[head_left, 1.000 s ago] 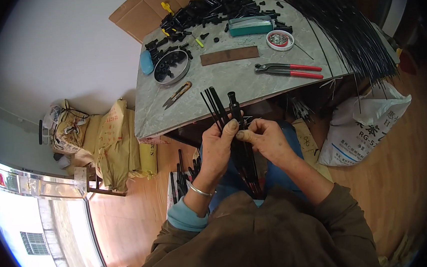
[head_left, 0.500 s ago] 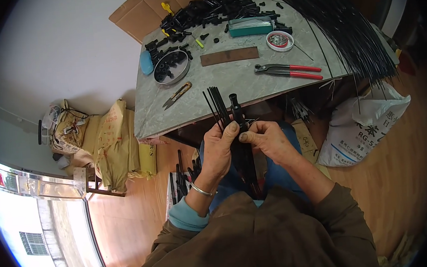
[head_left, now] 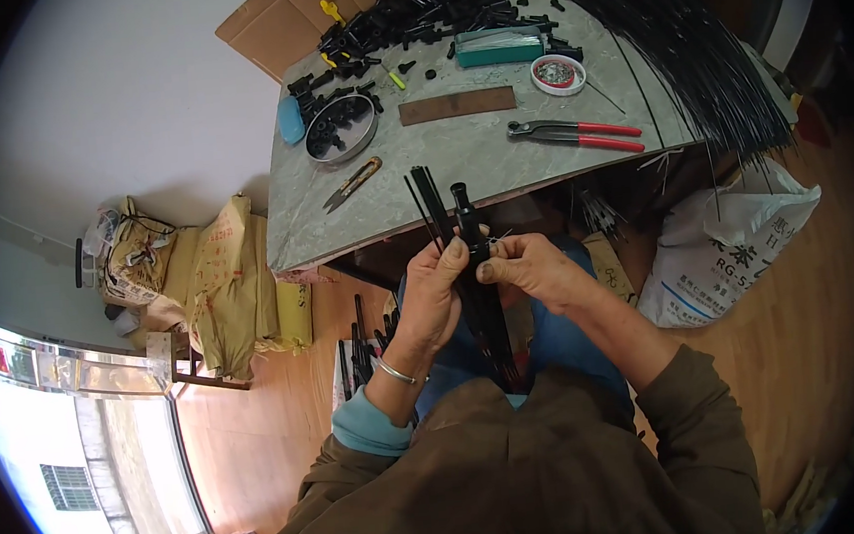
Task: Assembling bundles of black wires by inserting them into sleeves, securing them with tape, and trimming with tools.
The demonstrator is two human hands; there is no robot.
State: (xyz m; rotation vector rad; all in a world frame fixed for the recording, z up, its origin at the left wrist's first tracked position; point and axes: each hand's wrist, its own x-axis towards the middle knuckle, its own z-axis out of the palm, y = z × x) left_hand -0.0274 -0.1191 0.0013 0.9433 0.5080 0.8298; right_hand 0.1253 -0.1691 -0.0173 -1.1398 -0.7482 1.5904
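Note:
Over my lap, my left hand point(head_left: 435, 284) is closed around a bundle of thin black rods point(head_left: 429, 205) that look like umbrella ribs. Beside them stands a black plastic tube point(head_left: 463, 207) with a flared top, like an umbrella runner, held upright against the left thumb. My right hand point(head_left: 533, 271) pinches at the tube's collar, thumb and fingertips pressed together. A short bit of thin wire point(head_left: 503, 232) sticks out above its fingers; the grip itself is partly hidden. Below the hands, the dark rods point(head_left: 493, 337) hang down between my knees.
On the grey table point(head_left: 333, 219) lie red-handled nippers point(head_left: 577, 137), thread snips point(head_left: 352, 184), a rusty flat bar point(head_left: 456, 105), a round tray point(head_left: 341, 130) and a teal box point(head_left: 500, 48). Black tubes point(head_left: 427, 11) are heaped behind; long rods point(head_left: 681, 56) overhang the right edge. A white sack point(head_left: 692, 261) stands on the floor.
Both hands have shifted slightly left with the rods and tube. The tube now leans a little more to the left; both grips stay closed.

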